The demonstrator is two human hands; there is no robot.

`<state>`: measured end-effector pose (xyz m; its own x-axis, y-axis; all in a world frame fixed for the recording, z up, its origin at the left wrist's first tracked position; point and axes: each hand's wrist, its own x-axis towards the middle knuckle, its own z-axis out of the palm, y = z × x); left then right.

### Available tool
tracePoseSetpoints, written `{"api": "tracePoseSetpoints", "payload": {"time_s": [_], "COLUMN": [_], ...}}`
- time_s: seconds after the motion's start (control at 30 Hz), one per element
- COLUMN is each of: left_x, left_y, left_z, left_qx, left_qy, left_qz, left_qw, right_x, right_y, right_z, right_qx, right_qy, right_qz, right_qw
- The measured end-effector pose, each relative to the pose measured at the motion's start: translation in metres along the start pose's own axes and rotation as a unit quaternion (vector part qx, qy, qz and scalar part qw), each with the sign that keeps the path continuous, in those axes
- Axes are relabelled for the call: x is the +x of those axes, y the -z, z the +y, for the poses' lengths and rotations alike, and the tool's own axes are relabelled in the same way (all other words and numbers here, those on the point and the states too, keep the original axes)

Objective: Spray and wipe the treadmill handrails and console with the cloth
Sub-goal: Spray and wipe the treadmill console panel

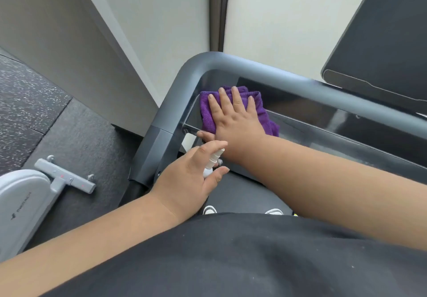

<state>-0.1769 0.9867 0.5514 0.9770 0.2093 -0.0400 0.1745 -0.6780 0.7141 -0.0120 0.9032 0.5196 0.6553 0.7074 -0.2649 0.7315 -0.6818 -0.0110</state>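
Our right hand lies flat on the purple cloth, fingers straight and slightly spread, palm pressing the cloth down; nothing is curled round it. The cloth is folded into a thick pad and sits on the glossy dark panel of the treadmill, in its left corner, just inside the bend of the handrail. The cloth's edges show beyond our fingertips and to the right of our wrist.

Our left hand is just below the right wrist, nearly touching it. It holds a small white spray bottle: the thumb and the lower fingers curl round the bottle's body, while the index finger stretches out above the nozzle end. Most of the bottle is hidden behind the hand, so we see only its white top and a bit of the neck.

The grey handrail runs from the corner down to the left as an upright post and away to the right along the top of the panel. Up at the right edge stands the dark console screen, tilted, well apart from the cloth.

Below our arms we see our black shirt and, past its hem, the tips of two white shoes on the dark treadmill belt. To the left, on the speckled rubber floor, rests the grey base of another machine.
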Motion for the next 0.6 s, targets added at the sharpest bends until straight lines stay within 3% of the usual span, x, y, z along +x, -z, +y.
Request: {"api": "tracePoseSetpoints", "payload": {"time_s": [0.13, 0.4, 0.6], "left_x": [0.002, 0.005, 0.001], "left_y": [-0.001, 0.005, 0.012], "left_z": [0.0, -0.007, -0.017], "left_qx": [-0.007, -0.021, -0.028], "left_qy": [0.006, -0.007, 0.006], "left_qz": [0.002, 0.013, 0.034], "left_qw": [1.0, 1.0, 0.999], "right_x": [-0.013, -0.069, -0.032], "right_y": [0.001, -0.009, 0.003], "right_z": [0.014, 0.053, 0.02], "right_qx": [0.017, 0.017, -0.052], "right_qy": [0.025, -0.007, 0.098], "right_qz": [0.005, 0.003, -0.009], "right_qw": [1.0, 1.0, 0.994]}}
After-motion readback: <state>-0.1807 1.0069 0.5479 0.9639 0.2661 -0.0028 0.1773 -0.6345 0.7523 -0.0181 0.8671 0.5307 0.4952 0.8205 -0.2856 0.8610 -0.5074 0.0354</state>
